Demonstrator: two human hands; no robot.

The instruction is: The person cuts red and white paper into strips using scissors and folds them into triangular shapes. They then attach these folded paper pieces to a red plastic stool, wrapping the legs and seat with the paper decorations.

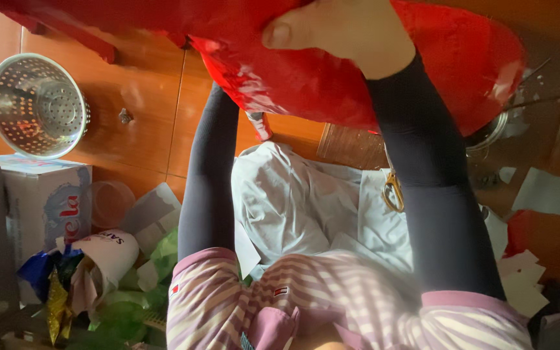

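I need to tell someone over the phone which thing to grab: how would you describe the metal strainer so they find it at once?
Start at the orange-brown tiled floor, well clear of the big red plastic sheet gripped by a hand. Just beside the white cardboard box lies the shiny steel colander, tipped on its side. It is the only round metal bowl full of holes.
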